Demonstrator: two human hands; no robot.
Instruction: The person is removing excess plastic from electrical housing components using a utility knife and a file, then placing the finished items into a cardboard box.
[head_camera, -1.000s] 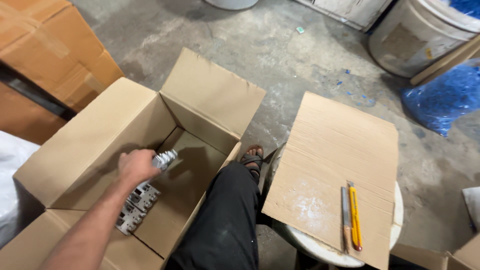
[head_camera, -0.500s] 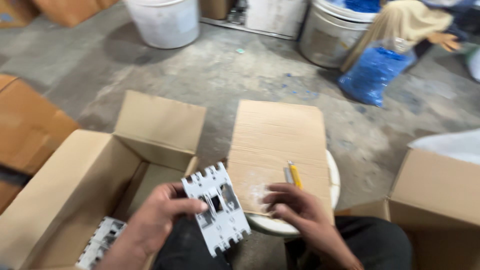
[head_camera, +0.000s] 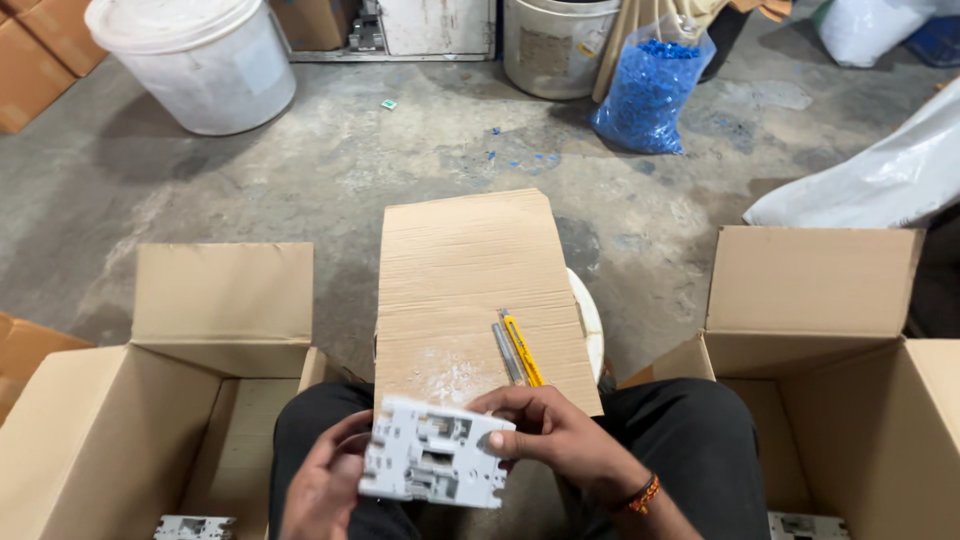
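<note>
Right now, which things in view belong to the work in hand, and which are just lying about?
In hand:
- white plastic part, held by left hand and right hand
- left cardboard box, a similar part inside
- right cardboard box, another part inside
- cardboard sheet with yellow cutter

Lying about:
- white bucket
- bag of blue pieces
- white sack

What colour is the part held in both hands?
Light grey, nearly white, with darker recesses: the part, seen in the head view.
</note>
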